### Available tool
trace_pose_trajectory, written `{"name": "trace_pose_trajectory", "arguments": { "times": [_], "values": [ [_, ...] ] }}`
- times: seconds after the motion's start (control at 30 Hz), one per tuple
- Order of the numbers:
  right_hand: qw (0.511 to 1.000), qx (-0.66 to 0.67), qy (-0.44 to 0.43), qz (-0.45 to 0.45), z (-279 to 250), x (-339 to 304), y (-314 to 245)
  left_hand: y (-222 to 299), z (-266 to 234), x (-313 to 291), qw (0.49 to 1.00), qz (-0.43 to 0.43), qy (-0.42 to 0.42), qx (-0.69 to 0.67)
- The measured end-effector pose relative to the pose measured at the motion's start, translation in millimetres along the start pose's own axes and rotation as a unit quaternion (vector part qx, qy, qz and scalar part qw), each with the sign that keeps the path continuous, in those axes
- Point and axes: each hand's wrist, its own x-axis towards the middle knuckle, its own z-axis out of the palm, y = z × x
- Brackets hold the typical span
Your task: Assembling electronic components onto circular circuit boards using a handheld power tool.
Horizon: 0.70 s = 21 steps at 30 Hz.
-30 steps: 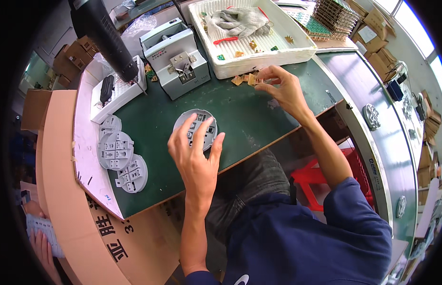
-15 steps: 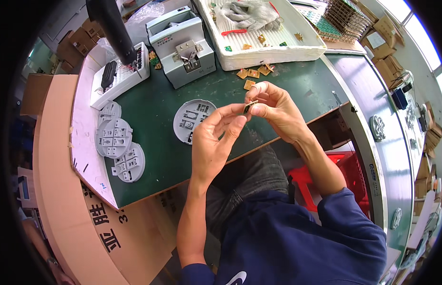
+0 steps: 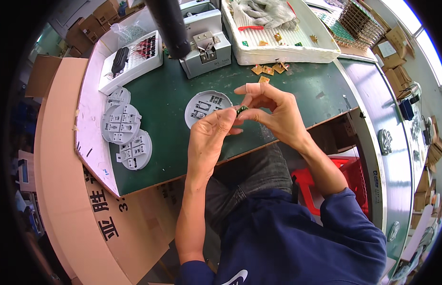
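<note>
A small green circuit board (image 3: 242, 109) is pinched at the fingertips of both hands above the workbench, partly hidden by the fingers. My left hand (image 3: 209, 133) is closed, its thumb and fingers on the board's left side. From the right, my right hand (image 3: 278, 114) grips it, the thumb pressed near it and the index finger, wrapped in pale tape, arched above. Just behind my left hand lies a round grey plastic housing (image 3: 202, 105) with moulded compartments. Several orange-yellow circuit boards (image 3: 268, 70) lie on the bench beyond my right hand.
Similar round grey housings (image 3: 121, 124) overlap at the bench's left. A grey machine (image 3: 206, 52) stands behind, beside a white foam tray (image 3: 145, 59) of wired parts. A dark cylinder (image 3: 171, 28) hangs over it. A larger white tray (image 3: 287, 56) holds gloves (image 3: 268, 14) and boards.
The board has turned in my fingers, and more of its green face shows. My right index finger has lifted and stretched left. The whole view has shifted slightly.
</note>
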Motion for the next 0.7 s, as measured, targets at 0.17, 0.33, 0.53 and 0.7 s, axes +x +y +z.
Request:
{"name": "trace_pose_trajectory", "arguments": {
  "times": [0.17,0.33,0.53,0.7],
  "values": [
    [0.972,-0.196,-0.043,-0.121,0.2,2.9,-10.5,-1.6,-4.3,-1.0,0.999,0.019,0.032,-0.002],
    [0.965,-0.202,-0.109,-0.128,-0.9,3.7,-18.4,9.0,-14.0,-0.6,0.980,0.024,0.080,0.183],
    [0.971,-0.199,-0.051,-0.125,6.5,-4.3,-17.0,7.7,-7.9,-5.2,0.986,0.081,0.075,0.128],
    [0.972,-0.189,-0.049,-0.134,5.6,-3.1,-23.8,19.3,-9.6,-13.9,0.992,0.035,0.025,0.121]
  ]
}}
